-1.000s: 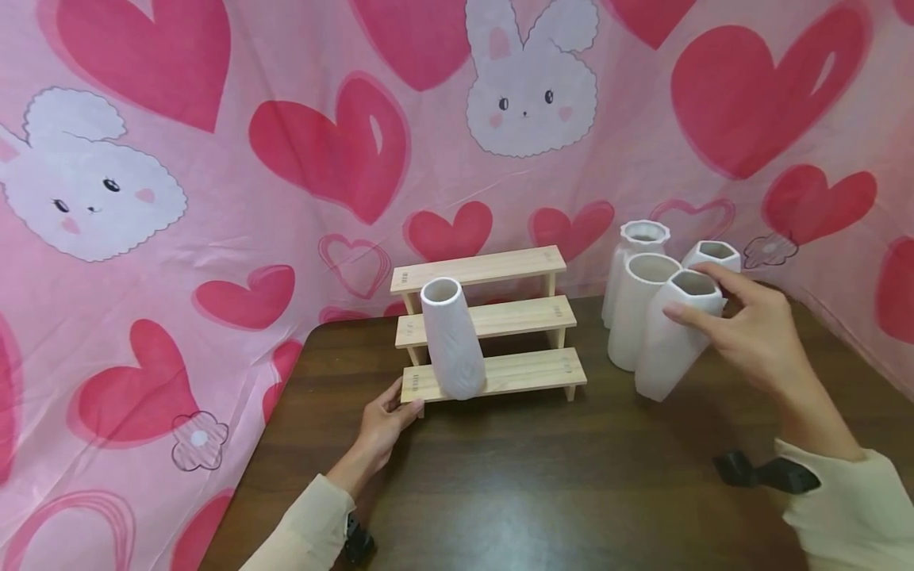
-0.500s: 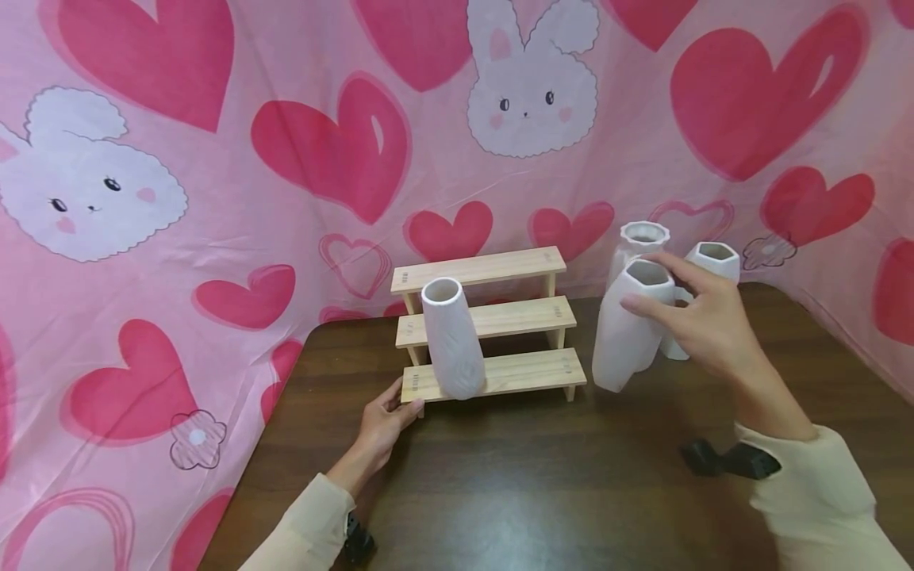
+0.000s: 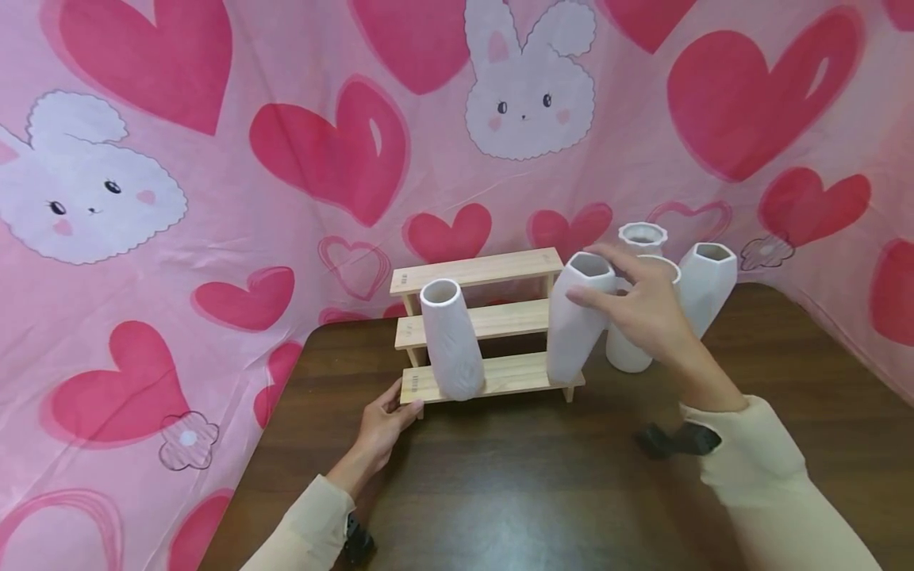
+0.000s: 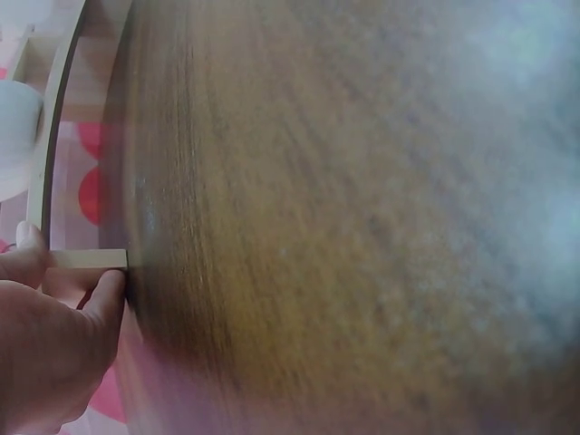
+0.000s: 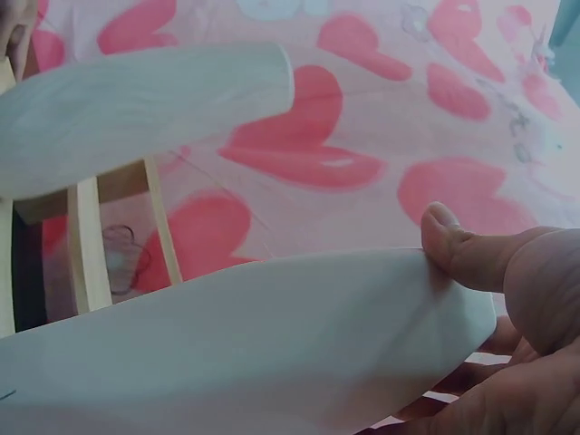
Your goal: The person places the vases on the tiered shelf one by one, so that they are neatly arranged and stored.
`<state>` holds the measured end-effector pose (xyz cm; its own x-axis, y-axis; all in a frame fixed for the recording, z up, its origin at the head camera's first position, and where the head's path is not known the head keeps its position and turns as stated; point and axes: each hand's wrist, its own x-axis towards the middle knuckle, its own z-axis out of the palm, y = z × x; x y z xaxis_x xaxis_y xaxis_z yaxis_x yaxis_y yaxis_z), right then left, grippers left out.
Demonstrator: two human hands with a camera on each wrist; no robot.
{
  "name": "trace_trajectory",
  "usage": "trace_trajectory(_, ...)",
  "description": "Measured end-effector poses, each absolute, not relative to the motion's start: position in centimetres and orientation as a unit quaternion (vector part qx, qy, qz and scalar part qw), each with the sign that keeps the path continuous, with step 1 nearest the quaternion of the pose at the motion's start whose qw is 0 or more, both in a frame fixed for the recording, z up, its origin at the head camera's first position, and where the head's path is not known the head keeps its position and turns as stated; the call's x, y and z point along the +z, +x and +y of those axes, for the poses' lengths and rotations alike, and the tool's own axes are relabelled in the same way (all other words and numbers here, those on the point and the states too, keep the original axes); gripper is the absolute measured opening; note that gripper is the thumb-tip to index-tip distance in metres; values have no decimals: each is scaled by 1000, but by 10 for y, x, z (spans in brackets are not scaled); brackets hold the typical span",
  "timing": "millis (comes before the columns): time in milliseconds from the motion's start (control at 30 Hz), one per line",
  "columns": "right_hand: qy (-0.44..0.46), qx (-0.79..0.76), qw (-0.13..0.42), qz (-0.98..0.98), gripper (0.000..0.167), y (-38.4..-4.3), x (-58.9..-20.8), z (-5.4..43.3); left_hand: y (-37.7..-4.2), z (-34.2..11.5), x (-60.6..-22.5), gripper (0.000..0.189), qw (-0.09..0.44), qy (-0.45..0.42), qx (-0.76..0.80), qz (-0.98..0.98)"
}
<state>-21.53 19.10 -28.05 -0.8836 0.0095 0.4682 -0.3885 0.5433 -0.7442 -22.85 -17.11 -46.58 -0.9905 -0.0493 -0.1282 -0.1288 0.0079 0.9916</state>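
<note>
My right hand (image 3: pixel 646 305) pinches a white faceted vase (image 3: pixel 577 325) near its rim, thumb on one side and fingers on the other. The vase tilts slightly, its base over the right end of the lowest step of a wooden three-tier display stand (image 3: pixel 514 371). Whether the base touches the wood I cannot tell. On that step's left part stands another white vase (image 3: pixel 453 341), round-mouthed and textured. My left hand (image 3: pixel 382 424) grips the lowest step's left end; in the left wrist view its thumb and fingers are at the stand's leg (image 4: pixel 86 259).
To the right of the stand, several white vases stand together: one with a scalloped rim (image 3: pixel 643 235), a round-mouthed one (image 3: pixel 628 353) partly behind my right hand, and a faceted one (image 3: pixel 707 285). The brown table (image 3: pixel 500 484) meets a pink heart-print cloth (image 3: pixel 321 174).
My right hand has carried the faceted vase leftward from beside the other vases to the lowest step's right end. The left hand has stayed at the stand.
</note>
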Motion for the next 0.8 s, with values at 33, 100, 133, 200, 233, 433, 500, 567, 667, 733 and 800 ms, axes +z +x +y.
trace_trajectory(33,115,472,206,-850,52,-217,-281,188,-229,-171,-466,67,28,-63,701,710)
trace_trajectory(100,115,485,188,-846,54,-221,-283,184,-229,-171,-466,67,30,-63,701,710)
trace_trajectory(133,116,492,182,-844,55,-223,-283,183,-229,-171,-466,67,31,-62,700,710)
trace_trajectory(200,125,506,171,-837,56,-226,-284,179,-230,-171,-466,68,34,-60,699,712)
trace_trajectory(233,131,508,167,-834,56,-228,-285,177,-230,-170,-465,68,35,-60,699,712)
trace_trajectory(433,162,513,154,-829,56,-239,-285,164,-228,-170,-463,68,35,-60,698,713)
trace_trajectory(500,166,515,150,-827,56,-241,-285,160,-228,-171,-463,67,36,-59,696,715)
trace_trajectory(567,166,518,143,-827,57,-242,-285,157,-228,-171,-463,67,36,-59,695,716)
trace_trajectory(667,167,525,133,-824,59,-244,-286,151,-229,-172,-464,67,34,-57,695,716)
trace_trajectory(733,167,529,130,-822,60,-245,-287,148,-229,-173,-464,67,34,-57,694,717)
trace_trajectory(800,165,532,129,-820,60,-245,-287,146,-229,-173,-464,67,34,-56,693,718)
